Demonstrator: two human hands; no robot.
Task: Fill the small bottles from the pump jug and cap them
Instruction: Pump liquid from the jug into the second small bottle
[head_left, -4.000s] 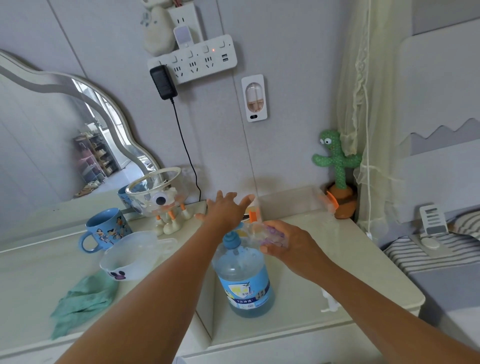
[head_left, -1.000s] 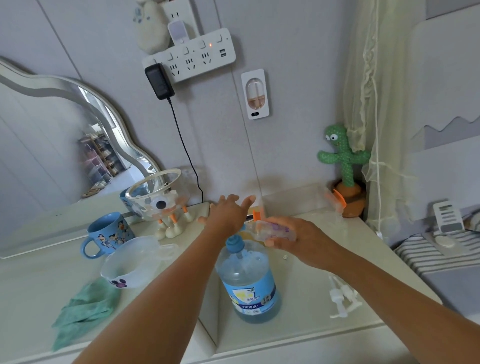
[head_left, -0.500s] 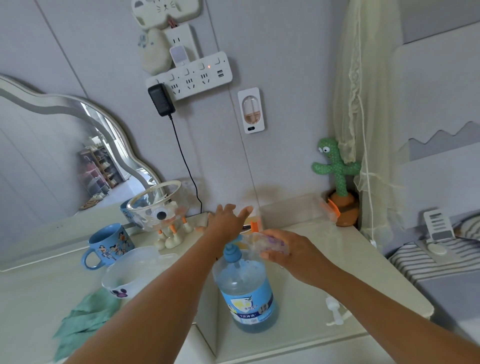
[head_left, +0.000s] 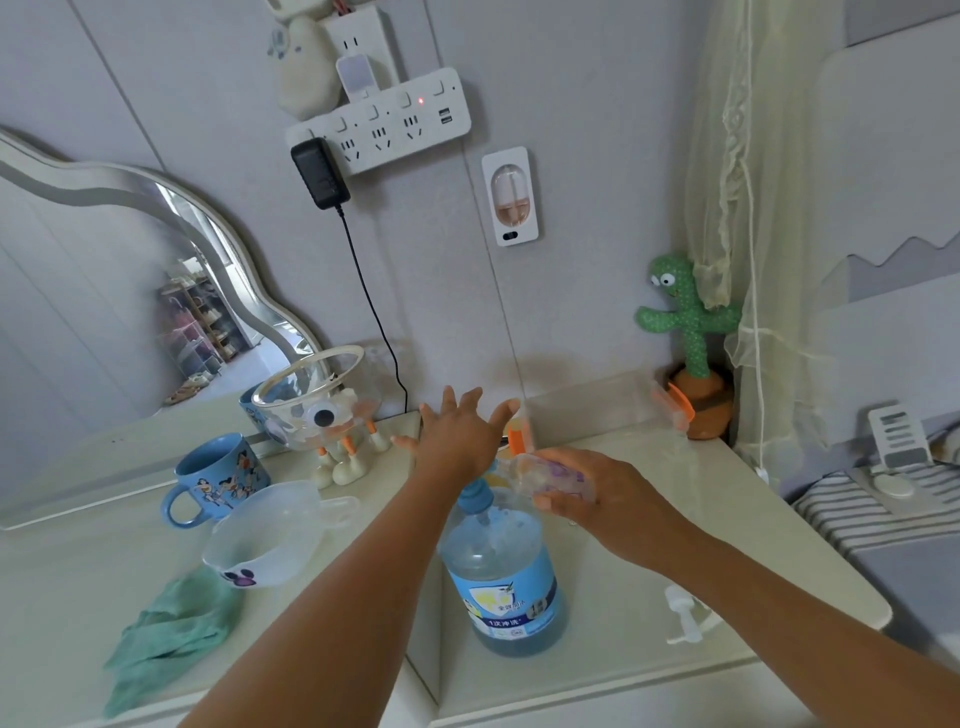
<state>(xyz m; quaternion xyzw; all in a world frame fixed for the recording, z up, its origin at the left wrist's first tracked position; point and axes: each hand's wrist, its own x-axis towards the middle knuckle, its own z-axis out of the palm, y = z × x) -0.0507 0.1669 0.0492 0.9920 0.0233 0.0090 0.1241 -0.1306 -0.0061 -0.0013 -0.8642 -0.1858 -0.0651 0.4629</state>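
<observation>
Your left hand (head_left: 460, 434) lies palm-down over the blue pump head (head_left: 475, 496) of the pump jug (head_left: 501, 571), its fingers straight and splayed, holding nothing. Just to the right of that palm, your right hand (head_left: 597, 499) grips the small bottle (head_left: 550, 475), fingers and thumb curled around its body. The bottle is clear plastic with a purple print on its side. You hold it tipped almost flat, above the jug's shoulder, its neck pointing toward your left palm and the pump. How much liquid is in it cannot be made out. The jug stands upright on the pale tabletop (head_left: 649, 561), directly below both hands. It is clear with a blue and yellow label, and blue liquid fills roughly its lower half. A loose white pump cap (head_left: 685, 616) lies on the table below your right forearm. Beyond your left fingertips, against the wall, sits a clear box (head_left: 587, 410) with orange latches. Well off to the left of your left arm are a white handled bowl (head_left: 265, 535), a blue mug (head_left: 218, 478) and a crumpled green cloth (head_left: 166, 634).
</observation>
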